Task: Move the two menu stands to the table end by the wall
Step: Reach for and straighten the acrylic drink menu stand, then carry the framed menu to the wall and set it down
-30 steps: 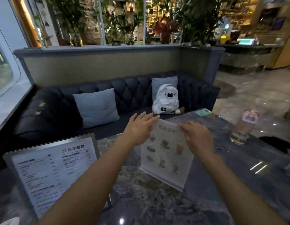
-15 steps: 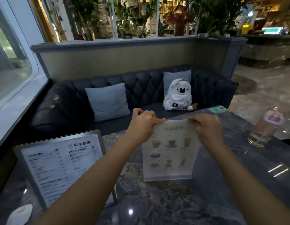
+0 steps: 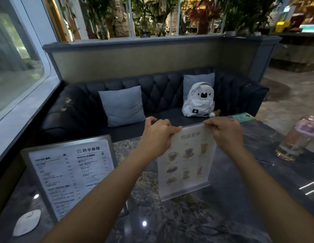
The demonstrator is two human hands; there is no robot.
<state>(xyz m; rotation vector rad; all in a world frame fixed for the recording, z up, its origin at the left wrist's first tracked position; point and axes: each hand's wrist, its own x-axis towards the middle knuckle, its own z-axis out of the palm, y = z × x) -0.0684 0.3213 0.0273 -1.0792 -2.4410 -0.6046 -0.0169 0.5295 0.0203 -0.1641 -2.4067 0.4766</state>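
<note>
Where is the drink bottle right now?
The drink bottle stands at the table's far right edge in the head view, right of the picture menu held in both hands.

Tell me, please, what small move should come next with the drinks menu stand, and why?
Probably lift it slightly and carry it left toward the wall end. Both the left hand and right hand pinch the top edge of the drinks menu stand, whose base seems to sit on the table.
</note>
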